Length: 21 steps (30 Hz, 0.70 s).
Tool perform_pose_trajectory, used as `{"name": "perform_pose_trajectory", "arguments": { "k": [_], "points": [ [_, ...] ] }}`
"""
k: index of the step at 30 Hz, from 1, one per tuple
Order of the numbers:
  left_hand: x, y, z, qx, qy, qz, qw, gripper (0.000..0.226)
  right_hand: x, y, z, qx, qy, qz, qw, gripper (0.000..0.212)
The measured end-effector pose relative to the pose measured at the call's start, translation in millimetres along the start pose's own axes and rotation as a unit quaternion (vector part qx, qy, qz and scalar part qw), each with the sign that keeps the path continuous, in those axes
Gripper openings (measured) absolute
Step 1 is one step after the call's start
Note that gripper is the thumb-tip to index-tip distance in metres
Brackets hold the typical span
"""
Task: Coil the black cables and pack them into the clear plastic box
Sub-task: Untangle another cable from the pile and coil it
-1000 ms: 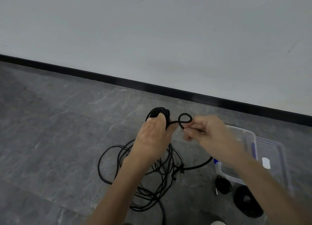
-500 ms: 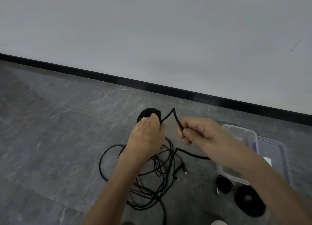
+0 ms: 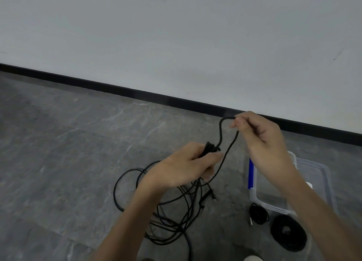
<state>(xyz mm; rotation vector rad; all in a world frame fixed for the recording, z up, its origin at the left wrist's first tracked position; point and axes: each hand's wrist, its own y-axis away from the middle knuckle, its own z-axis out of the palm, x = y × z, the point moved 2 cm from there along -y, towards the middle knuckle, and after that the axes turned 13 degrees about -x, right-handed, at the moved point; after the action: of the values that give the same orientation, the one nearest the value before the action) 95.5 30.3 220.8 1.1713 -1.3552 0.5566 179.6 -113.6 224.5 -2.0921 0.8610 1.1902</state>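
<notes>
Coil [image 3: 210, 149]: gripped in curled left hand [image 3: 186, 168], so turns are kept together. Slack [image 3: 220, 132]: pinched by right hand [image 3: 260, 139], raised, apparently for the next turn. Tangle [image 3: 176, 211]: left on floor [image 3: 68, 162] below. Box [image 3: 323, 174]: set open at right; two wound coils [image 3: 289, 234] laid just beside it, unpacked.

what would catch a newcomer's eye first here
The two hands at centre: the left hand grips a black bundle while the right hand pinches a raised loop of cable. Below them a loose cable tangle sprawls on the floor, and at lower right a small coil and a big coil lie beside the clear plastic box.
</notes>
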Motion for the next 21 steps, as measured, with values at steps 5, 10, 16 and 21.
{"name": "perform_pose_trajectory", "arguments": {
  "k": [5,10,16,21],
  "points": [
    [14,7,3,-0.053,0.132,0.091,0.986,0.041,9,-1,-1,0.012,0.038,0.011,0.999,0.021],
    [14,9,-4,-0.019,0.248,0.138,0.959,0.041,13,-1,4,-0.040,0.109,0.007,0.993,0.030],
    [10,7,-10,0.050,0.384,0.158,0.909,0.040,23,0,12,-0.118,0.162,0.008,0.980,0.027],
    [8,3,-16,0.129,0.474,0.181,0.852,0.038,14,3,31,-0.190,0.166,-0.004,0.968,0.027]
  ]
}}
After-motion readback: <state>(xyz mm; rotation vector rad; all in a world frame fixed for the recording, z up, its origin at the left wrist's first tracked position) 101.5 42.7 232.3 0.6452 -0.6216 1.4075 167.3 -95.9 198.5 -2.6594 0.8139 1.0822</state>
